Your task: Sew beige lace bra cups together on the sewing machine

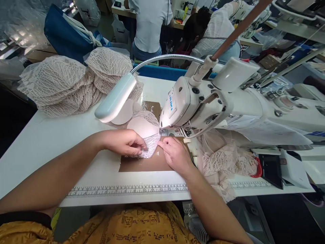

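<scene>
A pale lace bra cup [151, 145] with a smooth foam pad [142, 127] lies under the needle end of a white sewing machine [177, 98]. My left hand [124, 142] rests on the near left part of the lace, fingers curled and closed on it. At the right edge of the lace, close to the needle, my right hand [175, 154] pinches with forefinger and thumb, the other fingers folded in. The needle itself is too small to make out. More foam cups [123, 113] lie just behind the left hand.
Piles of lace cups [61, 84] stand at the back left. A lamp [115, 98] on a bendable arm hangs over the work. Brown board [144, 165] covers the machine bed, and a ruler strip [127, 190] edges the table. Lace pieces [228, 159] lie right. Two people sit beyond.
</scene>
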`<state>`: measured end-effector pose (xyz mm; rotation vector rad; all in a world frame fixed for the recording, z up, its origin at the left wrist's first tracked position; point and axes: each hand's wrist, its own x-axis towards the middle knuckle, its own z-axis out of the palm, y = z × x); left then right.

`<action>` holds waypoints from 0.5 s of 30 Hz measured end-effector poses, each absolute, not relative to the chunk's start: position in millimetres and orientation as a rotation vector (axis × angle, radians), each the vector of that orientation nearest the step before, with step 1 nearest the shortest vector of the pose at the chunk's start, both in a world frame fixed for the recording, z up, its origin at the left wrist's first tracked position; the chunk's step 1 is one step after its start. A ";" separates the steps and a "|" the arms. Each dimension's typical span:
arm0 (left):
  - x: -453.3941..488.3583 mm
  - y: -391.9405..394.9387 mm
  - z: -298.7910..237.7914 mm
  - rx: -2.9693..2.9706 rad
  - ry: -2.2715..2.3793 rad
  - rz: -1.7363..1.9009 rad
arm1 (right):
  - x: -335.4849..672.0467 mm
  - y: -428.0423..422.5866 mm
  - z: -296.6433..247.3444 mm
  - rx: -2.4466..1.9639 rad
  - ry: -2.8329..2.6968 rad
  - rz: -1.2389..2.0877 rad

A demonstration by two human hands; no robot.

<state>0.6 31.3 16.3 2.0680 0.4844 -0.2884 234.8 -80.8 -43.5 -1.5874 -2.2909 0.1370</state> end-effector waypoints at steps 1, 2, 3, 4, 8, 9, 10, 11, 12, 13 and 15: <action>2.1 29.5 16.7 2.120 0.486 -0.206 | 234.5 -80.4 -43.3 -1.608 -2.289 0.122; 4.1 28.0 16.1 2.188 0.488 -0.098 | 234.2 -80.0 -43.1 -1.626 -2.290 0.110; 6.8 26.9 14.1 2.273 0.484 0.021 | 233.9 -79.6 -42.9 -1.642 -2.293 0.101; 9.9 26.3 10.7 2.369 0.470 0.135 | 233.6 -79.2 -42.8 -1.654 -2.301 0.097; 22.4 28.3 -14.3 2.711 0.278 0.387 | 232.5 -79.5 -42.5 -1.687 -2.331 0.084; 24.6 29.3 -21.1 2.758 0.222 0.406 | 232.3 -80.0 -42.5 -1.694 -2.336 0.073; 26.1 30.3 -27.0 2.792 0.178 0.415 | 232.1 -80.5 -42.6 -1.702 -2.339 0.059; 27.0 31.0 -31.8 2.818 0.148 0.416 | 232.1 -81.2 -42.7 -1.709 -2.341 0.043; 27.3 31.4 -35.1 2.837 0.130 0.414 | 232.1 -81.8 -42.9 -1.716 -2.343 0.028; 27.2 31.6 -37.2 2.851 0.121 0.412 | 232.4 -82.4 -43.1 -1.719 -2.344 0.012; 26.4 31.1 -38.4 2.865 0.118 0.406 | 233.2 -83.5 -43.6 -1.714 -2.346 -0.015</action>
